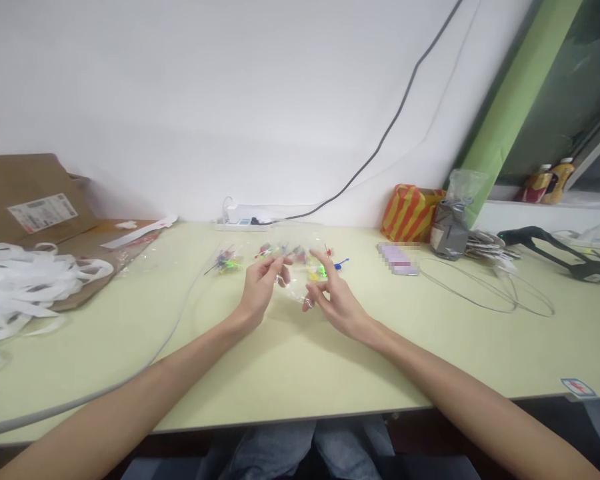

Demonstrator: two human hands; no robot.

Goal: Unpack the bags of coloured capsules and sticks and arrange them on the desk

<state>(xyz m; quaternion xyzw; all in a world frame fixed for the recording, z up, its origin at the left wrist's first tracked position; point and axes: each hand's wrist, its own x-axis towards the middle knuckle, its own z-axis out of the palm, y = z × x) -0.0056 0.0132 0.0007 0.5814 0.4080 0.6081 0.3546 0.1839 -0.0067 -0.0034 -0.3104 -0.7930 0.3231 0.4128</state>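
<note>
A clear plastic bag (296,283) is stretched between my two hands above the middle of the table. My left hand (261,287) pinches its left side with thumb and fingers. On the other side my right hand (336,300) grips the bag between thumb and lower fingers, the index finger stretched out along it. Small colourful plastic pieces lie just beyond: a green and blue cluster (229,261) at the left, red and green bits (266,251) in the middle, and a blue piece (338,265) by my right fingertips. Some pieces show through the film; whether any are inside I cannot tell.
White strips (30,280) heap beside an opened cardboard box (30,193) at left. A grey cable (173,327) crosses the table (290,380). A power strip (245,225) sits by the wall. At right are a striped bag (410,213), a phone-like object (398,259), and coiled cords (495,293).
</note>
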